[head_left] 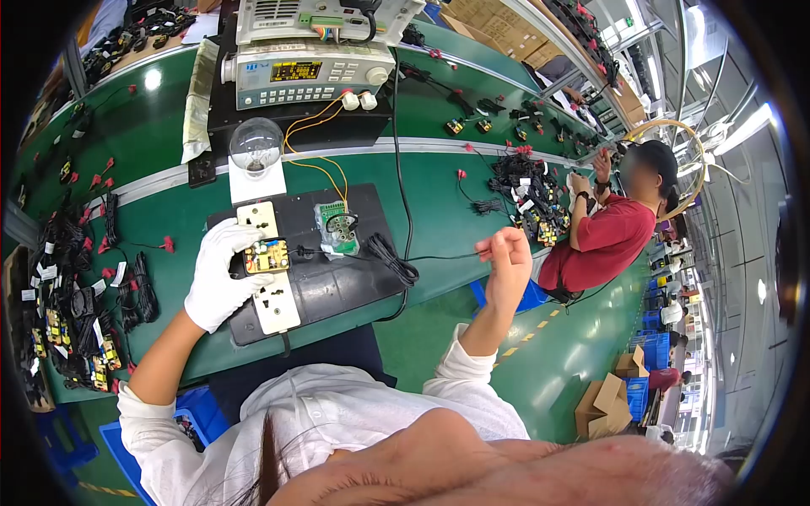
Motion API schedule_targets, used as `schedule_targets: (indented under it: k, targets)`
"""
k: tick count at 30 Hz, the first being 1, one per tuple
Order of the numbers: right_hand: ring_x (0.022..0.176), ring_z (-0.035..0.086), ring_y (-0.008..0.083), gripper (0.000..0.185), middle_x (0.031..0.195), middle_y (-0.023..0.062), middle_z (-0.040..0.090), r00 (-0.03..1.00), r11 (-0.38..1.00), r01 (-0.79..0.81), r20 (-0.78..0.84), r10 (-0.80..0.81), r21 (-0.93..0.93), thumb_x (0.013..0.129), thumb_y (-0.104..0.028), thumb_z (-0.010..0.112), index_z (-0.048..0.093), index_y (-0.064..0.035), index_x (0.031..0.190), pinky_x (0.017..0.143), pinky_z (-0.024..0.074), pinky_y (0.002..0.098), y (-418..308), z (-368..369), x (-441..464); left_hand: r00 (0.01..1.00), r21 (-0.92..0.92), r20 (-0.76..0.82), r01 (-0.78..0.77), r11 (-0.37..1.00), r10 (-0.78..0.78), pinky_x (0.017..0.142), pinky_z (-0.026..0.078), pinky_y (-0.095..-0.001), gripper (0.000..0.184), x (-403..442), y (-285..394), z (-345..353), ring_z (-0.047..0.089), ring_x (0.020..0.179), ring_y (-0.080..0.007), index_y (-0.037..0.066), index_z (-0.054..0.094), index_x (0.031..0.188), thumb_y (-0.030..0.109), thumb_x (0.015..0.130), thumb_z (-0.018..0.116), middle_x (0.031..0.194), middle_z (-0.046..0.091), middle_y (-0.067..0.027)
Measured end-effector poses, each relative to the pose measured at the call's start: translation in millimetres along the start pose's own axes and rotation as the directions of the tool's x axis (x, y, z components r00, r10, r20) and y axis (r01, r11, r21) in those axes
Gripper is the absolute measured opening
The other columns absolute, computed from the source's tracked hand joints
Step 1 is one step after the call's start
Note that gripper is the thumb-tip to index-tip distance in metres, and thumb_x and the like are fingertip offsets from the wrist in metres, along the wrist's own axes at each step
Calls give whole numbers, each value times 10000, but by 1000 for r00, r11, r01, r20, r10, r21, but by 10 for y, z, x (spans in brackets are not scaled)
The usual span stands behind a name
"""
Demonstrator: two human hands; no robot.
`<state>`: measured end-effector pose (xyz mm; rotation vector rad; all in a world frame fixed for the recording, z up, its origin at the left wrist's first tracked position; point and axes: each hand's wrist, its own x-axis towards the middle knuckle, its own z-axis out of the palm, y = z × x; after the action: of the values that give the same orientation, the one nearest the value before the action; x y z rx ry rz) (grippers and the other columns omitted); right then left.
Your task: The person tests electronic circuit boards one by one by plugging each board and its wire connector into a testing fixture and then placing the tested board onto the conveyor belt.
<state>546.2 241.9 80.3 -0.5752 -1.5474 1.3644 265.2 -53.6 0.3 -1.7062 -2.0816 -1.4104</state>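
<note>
My left hand, in a white glove, grips a small yellow circuit board in a black housing. The board sits at the white socket strip on a black panel. My bare right hand is raised to the right, its fingers pinched on a thin black cable. That cable leads back to a tied black cable coil lying on the panel's right edge. Between the coil and the board lies a green circuit board in clear wrapping, with yellow wires running up from it.
Behind the panel stand a bench meter with a lit display and a glass bulb. Piles of cabled boards lie at the left and right. A co-worker in a red shirt stands at the right end of the bench.
</note>
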Motion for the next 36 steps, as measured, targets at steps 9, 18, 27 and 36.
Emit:
schedule_targets:
  k: [9, 18, 27, 36]
  targets:
    - [602, 529, 70, 158, 752, 26, 583, 998, 962, 25, 64, -8, -272, 850, -1, 686, 549, -26, 925, 533, 438, 201, -119, -191, 34, 1000, -3, -1, 8, 1000, -8, 1000, 402, -438, 579, 16, 23, -1, 547, 1128, -341, 74, 591, 1137, 202, 631, 841, 1132, 625, -113]
    - [578, 480, 55, 66, 861, 48, 570, 976, 956, -213, 89, 199, 202, 956, -100, 575, 529, -58, 976, 453, 396, 156, 107, -159, 48, 1000, 2, -9, 1, 1000, -1, 998, 405, -438, 588, 2, 7, 6, 548, 1132, -339, 75, 592, 1143, 200, 628, 846, 1141, 623, -112]
    - [911, 589, 156, 252, 1065, 124, 601, 964, 405, -225, 141, 227, 886, 996, -176, 512, 543, 28, 1141, 798, 575, 212, 498, 22, 82, 1000, -14, 3, -9, 1000, 9, 997, 405, -438, 566, 17, 6, -2, 550, 1123, -338, 76, 586, 1133, 226, 648, 835, 1138, 621, -115]
    - [949, 618, 192, 219, 1165, 176, 601, 997, 538, -11, -32, 70, 843, 978, -125, 535, 561, 61, 1090, 864, 580, 234, 726, 200, 207, 1000, -16, 14, -8, 1000, 8, 994, 406, -442, 564, 15, -6, -11, 547, 1119, -340, 72, 585, 1131, 219, 647, 834, 1134, 619, -117]
